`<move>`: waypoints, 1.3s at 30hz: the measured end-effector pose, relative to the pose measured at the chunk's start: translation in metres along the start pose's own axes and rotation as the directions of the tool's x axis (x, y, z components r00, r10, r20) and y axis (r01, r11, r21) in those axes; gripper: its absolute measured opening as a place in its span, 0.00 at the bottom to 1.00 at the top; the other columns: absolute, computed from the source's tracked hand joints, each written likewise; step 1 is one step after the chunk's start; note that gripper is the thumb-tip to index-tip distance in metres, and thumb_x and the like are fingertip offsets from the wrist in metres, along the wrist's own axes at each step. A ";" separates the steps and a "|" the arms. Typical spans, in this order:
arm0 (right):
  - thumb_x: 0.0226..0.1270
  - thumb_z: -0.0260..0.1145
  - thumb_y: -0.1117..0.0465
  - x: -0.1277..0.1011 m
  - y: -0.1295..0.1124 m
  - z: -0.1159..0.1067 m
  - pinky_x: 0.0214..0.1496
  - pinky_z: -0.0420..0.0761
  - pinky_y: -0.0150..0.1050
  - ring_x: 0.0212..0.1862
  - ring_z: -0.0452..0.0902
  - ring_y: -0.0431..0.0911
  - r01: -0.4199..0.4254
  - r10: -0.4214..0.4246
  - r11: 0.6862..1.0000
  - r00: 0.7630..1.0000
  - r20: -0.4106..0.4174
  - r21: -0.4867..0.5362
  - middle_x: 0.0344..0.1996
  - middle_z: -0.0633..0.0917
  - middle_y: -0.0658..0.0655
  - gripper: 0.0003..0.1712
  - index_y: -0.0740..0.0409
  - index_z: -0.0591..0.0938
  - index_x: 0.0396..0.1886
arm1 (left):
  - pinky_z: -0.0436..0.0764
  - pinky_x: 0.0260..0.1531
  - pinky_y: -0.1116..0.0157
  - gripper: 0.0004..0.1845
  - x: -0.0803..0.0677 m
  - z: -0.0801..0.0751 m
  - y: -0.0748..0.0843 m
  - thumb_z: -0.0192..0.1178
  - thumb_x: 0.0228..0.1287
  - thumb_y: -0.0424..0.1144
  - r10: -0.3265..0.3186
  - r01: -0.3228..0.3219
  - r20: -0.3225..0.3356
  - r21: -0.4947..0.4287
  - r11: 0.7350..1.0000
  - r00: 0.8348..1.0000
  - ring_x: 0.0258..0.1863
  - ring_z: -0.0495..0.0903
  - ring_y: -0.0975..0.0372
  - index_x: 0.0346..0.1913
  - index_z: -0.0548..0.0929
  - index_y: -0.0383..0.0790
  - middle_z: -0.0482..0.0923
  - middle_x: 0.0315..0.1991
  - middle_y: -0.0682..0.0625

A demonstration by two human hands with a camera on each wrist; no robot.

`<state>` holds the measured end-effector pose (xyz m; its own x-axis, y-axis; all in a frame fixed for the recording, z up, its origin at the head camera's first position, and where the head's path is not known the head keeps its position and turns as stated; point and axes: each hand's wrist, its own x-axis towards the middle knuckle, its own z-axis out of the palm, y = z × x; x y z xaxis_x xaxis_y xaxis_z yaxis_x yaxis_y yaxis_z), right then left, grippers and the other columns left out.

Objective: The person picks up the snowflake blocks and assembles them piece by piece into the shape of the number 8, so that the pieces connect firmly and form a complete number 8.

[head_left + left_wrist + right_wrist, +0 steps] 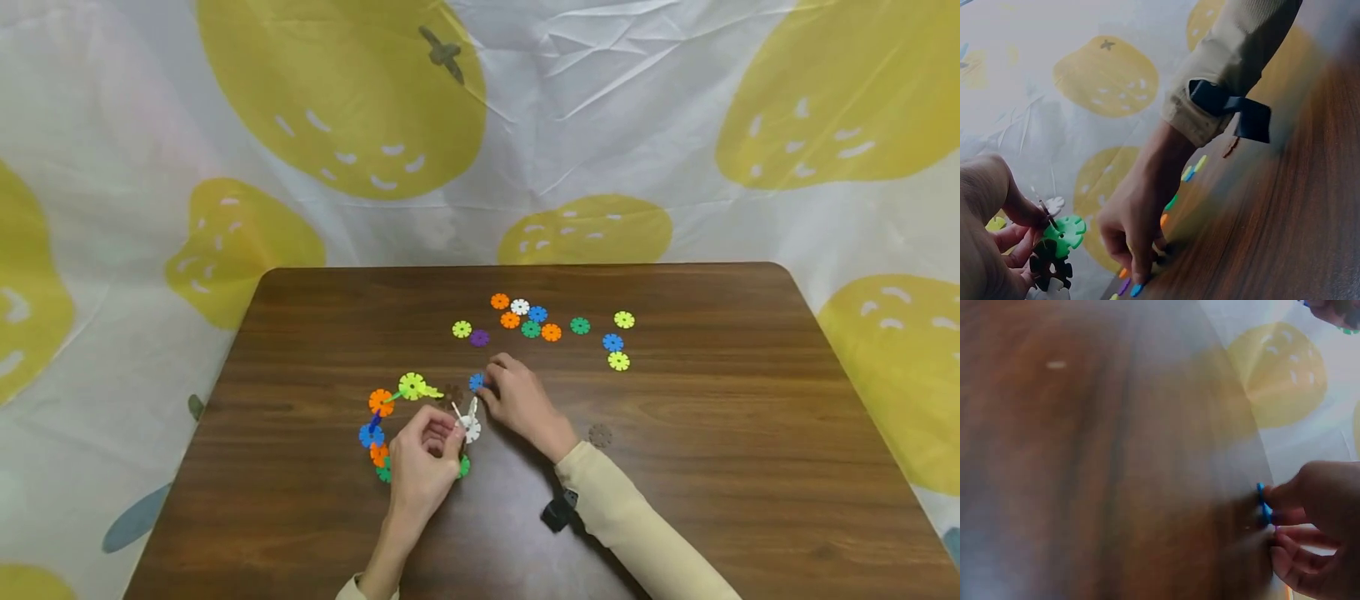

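Head view shows the chain of snowflake discs (pixel 390 425) curving on the table (pixel 315 333), its near end pinched in the left hand (pixel 422 467), fingers curled round a white disc (pixel 470 427) so the slotted edge stands up and stays reachable. In the left wrist view a green disc (pixel 1066 231) and a dark one sit between those fingertips. Just beyond that grip, the right hand (pixel 517 400) pinches a blue disc (pixel 476 382) on edge against the wood; the right wrist view confirms the thumb and fingers (pixel 1291 540) closed on it. Further out from both hands lies a loose scatter of discs (pixel 551 325), flat and apart, probably spread so single pieces can be picked. No container is visible; a brown disc (pixel 600 434) lies alone beside the right sleeve (pixel 630 525).
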<state>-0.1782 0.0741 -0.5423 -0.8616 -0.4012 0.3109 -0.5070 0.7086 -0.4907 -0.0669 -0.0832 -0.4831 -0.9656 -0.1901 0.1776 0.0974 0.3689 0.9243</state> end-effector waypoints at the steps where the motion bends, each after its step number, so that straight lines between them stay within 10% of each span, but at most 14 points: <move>1: 0.58 0.76 0.66 -0.001 0.000 0.000 0.43 0.86 0.44 0.38 0.83 0.51 0.011 -0.011 1.000 1.000 -0.006 -0.002 0.39 0.84 0.58 0.07 0.61 0.84 0.30 | 0.82 0.27 0.74 0.06 0.000 0.000 0.000 0.68 0.56 0.24 -0.005 0.005 0.001 -0.003 1.000 1.000 0.23 0.80 0.68 0.32 0.83 0.36 0.82 0.24 0.47; 14: 0.63 0.75 0.56 0.000 -0.004 0.001 0.35 0.82 0.44 0.34 0.77 0.47 -0.072 0.070 0.997 0.987 0.146 0.010 0.38 0.80 0.55 0.21 0.56 0.84 0.53 | 0.81 0.28 0.75 0.07 -0.001 -0.004 -0.006 0.69 0.56 0.23 -0.037 0.037 -0.020 -0.019 0.999 0.999 0.23 0.79 0.68 0.32 0.83 0.36 0.81 0.25 0.47; 23: 0.58 0.77 0.66 -0.001 -0.001 -0.005 0.36 0.81 0.38 0.33 0.79 0.45 -0.143 0.110 0.972 0.978 0.178 0.187 0.33 0.83 0.54 0.13 0.55 0.81 0.38 | 0.81 0.28 0.74 0.07 -0.002 -0.005 -0.010 0.69 0.57 0.24 -0.044 0.044 -0.013 0.005 0.999 0.999 0.23 0.79 0.67 0.32 0.83 0.36 0.81 0.25 0.47; 26: 0.61 0.73 0.70 -0.004 -0.001 -0.013 0.36 0.83 0.33 0.32 0.83 0.46 -0.163 0.111 0.909 0.982 0.155 0.383 0.31 0.89 0.57 0.08 0.58 0.83 0.38 | 0.81 0.27 0.74 0.07 -0.002 -0.005 -0.009 0.69 0.56 0.23 -0.037 0.038 -0.010 0.022 0.999 0.999 0.23 0.79 0.68 0.32 0.82 0.37 0.81 0.25 0.47; 33: 0.65 0.70 0.70 -0.010 -0.022 -0.051 0.42 0.87 0.35 0.37 0.88 0.46 -0.164 0.141 0.647 0.985 0.095 0.745 0.39 0.90 0.66 0.10 0.66 0.86 0.46 | 0.81 0.26 0.73 0.08 0.000 -0.005 -0.007 0.69 0.55 0.23 0.000 0.000 -0.010 0.052 0.999 1.000 0.22 0.78 0.68 0.31 0.82 0.39 0.81 0.23 0.50; 39: 0.67 0.69 0.69 -0.015 -0.032 -0.066 0.43 0.88 0.43 0.36 0.87 0.42 -0.191 0.147 0.612 0.981 0.127 0.767 0.42 0.89 0.65 0.10 0.65 0.87 0.47 | 0.80 0.26 0.74 0.07 0.000 -0.005 -0.008 0.68 0.55 0.23 0.021 -0.021 -0.010 0.049 0.999 1.000 0.23 0.78 0.69 0.31 0.82 0.38 0.81 0.23 0.50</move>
<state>-0.1477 0.0955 -0.4777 -0.9228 -0.3627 0.1296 -0.1637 0.0648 -0.9844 -0.0662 -0.0900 -0.4886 -0.9608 -0.1914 0.2007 0.1056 0.4166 0.9029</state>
